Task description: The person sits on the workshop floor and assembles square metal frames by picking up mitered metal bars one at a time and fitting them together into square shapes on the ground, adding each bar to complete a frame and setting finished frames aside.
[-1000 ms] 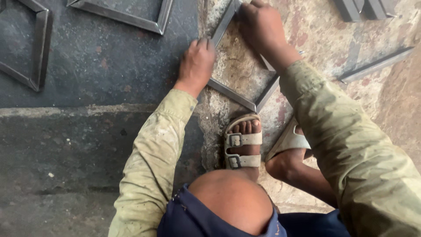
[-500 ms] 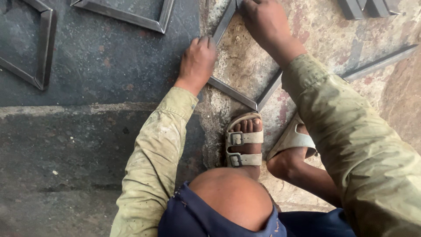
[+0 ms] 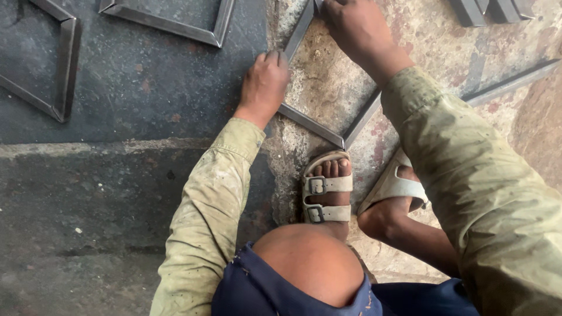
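Note:
A square frame of grey metal angle bars (image 3: pixel 310 124) lies on the concrete floor in front of my sandalled feet. My left hand (image 3: pixel 264 83) rests on the frame's left corner, fingers curled over the bars. My right hand (image 3: pixel 357 26) presses on the frame's far corner at the top edge of the view, fingers closed over the metal. Both sleeves are olive and dusty.
Two more metal frames lie on the dark floor, one at the far left (image 3: pixel 58 70) and one at the top (image 3: pixel 175 23). Loose angle bars (image 3: pixel 509 79) sit at the right and top right (image 3: pixel 486 9). My sandals (image 3: pixel 326 190) stand just below the frame.
My right hand has slid slightly left and down along the far corner of the frame. My left hand has stayed on the left corner.

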